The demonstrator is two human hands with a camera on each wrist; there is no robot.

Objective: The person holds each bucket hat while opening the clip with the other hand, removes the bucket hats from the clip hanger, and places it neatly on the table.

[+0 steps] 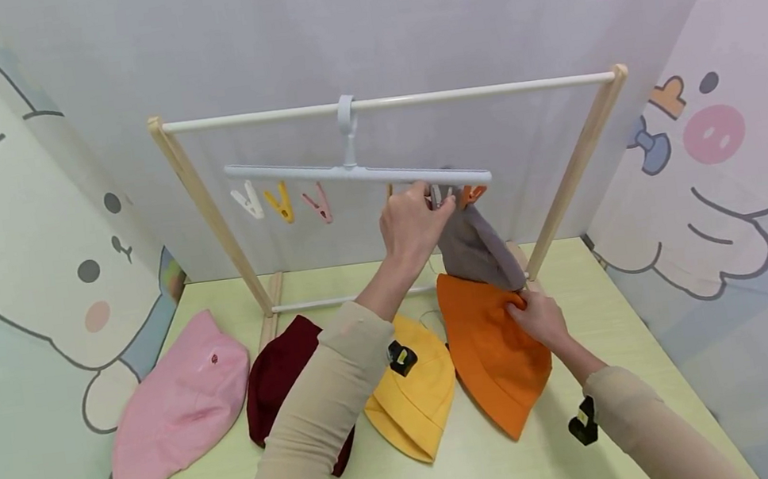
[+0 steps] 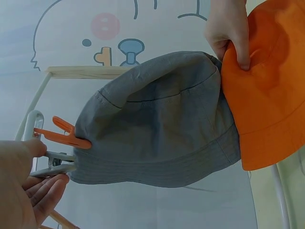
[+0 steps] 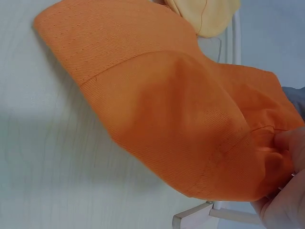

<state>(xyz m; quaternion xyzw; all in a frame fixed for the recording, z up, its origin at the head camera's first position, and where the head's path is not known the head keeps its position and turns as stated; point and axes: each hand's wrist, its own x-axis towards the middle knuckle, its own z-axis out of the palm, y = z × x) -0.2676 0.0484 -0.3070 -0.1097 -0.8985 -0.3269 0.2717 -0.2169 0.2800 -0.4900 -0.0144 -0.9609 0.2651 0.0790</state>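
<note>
My left hand (image 1: 414, 224) pinches a grey clothespin (image 2: 56, 164) under the light-blue hanger (image 1: 318, 174). The clothespin's tips meet the brim edge of a grey bucket hat (image 2: 157, 119); whether they bite the cloth I cannot tell. An orange clothespin (image 2: 66, 136) beside it clips the same brim, and the hat hangs crown down. Lower right, my right hand (image 1: 539, 318) grips an orange bucket hat (image 1: 494, 346) by its crown, its thumb pressed into the fabric. The orange hat touches the grey hat's crown in the left wrist view.
The hanger hooks over a white rail (image 1: 481, 91) on a wooden-legged rack. White (image 1: 248, 202), yellow (image 1: 280, 203) and pink (image 1: 319, 203) clothespins dangle from its left half. Pink (image 1: 182, 408), dark red (image 1: 278, 372) and yellow (image 1: 416, 379) bucket hats lie on the table (image 1: 527, 469).
</note>
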